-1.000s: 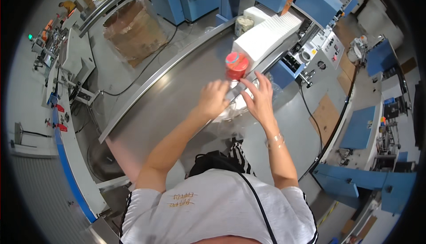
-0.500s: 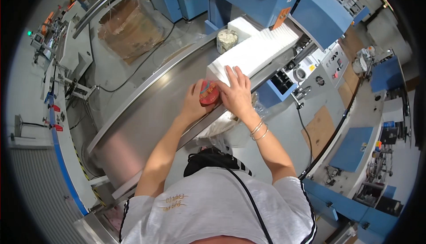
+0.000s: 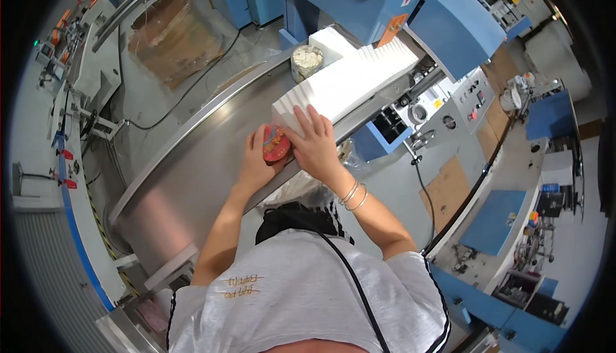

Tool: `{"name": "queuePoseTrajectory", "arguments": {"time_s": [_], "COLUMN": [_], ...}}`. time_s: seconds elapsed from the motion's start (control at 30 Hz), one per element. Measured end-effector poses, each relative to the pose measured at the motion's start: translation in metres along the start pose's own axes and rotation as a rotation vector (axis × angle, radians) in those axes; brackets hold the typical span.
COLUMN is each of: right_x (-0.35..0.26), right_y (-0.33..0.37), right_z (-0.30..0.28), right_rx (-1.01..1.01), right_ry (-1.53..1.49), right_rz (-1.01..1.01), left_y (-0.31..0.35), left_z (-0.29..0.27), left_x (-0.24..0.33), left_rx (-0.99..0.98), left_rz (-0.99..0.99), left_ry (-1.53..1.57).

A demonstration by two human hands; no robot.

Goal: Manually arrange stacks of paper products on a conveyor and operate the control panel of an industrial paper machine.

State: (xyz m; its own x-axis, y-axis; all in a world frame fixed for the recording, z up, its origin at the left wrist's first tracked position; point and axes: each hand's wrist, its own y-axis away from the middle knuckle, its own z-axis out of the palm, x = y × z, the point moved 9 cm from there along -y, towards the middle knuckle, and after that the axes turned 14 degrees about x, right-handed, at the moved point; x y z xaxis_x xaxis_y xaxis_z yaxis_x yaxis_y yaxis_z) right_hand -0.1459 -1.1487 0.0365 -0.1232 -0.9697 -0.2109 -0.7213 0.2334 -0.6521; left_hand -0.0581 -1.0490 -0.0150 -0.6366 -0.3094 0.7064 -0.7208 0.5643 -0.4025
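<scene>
My left hand (image 3: 253, 165) is closed around a red rounded piece (image 3: 276, 150) with a blue and yellow pattern on its upper face; I cannot tell its exact kind. It is held over the near side of the metal table (image 3: 183, 173). Close by on the right, my right hand (image 3: 316, 147) has its fingers stretched out. Their tips lie against the near end of a long row of white, sheet-like pieces (image 3: 350, 83). The right thumb reaches to the edge of the red piece, and whether it presses on it is unclear. Bracelets circle the right wrist.
A round container (image 3: 307, 61) with a crumpled pale top stands left of the white row. Behind rises a blue machine (image 3: 359, 0), with a control panel (image 3: 471, 103) at the right. A clear plastic bag over cardboard (image 3: 176, 45) lies on the floor at far left.
The view has shifted, so the table and both hands appear farther left. My right fingers have spread a little on the end of the white row; the red piece stays in my left hand.
</scene>
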Motion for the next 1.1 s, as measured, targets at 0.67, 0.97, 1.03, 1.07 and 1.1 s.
{"name": "queuePoseTrajectory", "arguments": {"time_s": [0.67, 0.97, 1.03, 1.07, 1.1], "right_x": [0.021, 0.236, 0.247, 0.249, 0.248], "right_y": [-0.005, 0.02, 0.021, 0.021, 0.02], "right_z": [-0.034, -0.064, -0.056, -0.05, -0.05], "right_rx": [-0.034, 0.404, 0.34, 0.274, 0.273], "right_ry": [-0.383, -0.294, -0.287, -0.286, -0.288], "right_rz": [-0.199, 0.624, 0.632, 0.64, 0.637], "left_y": [0.024, 0.002, 0.001, 0.001, 0.0], "left_z": [0.052, 0.054, 0.055, 0.055, 0.054], "left_x": [-0.001, 0.027, 0.029, 0.028, 0.029], "left_rx": [-0.168, 0.061, 0.061, 0.064, 0.079], "left_rz": [-0.448, -0.429, -0.434, -0.435, -0.382], "left_ry": [0.057, 0.007, -0.006, -0.007, -0.039]}}
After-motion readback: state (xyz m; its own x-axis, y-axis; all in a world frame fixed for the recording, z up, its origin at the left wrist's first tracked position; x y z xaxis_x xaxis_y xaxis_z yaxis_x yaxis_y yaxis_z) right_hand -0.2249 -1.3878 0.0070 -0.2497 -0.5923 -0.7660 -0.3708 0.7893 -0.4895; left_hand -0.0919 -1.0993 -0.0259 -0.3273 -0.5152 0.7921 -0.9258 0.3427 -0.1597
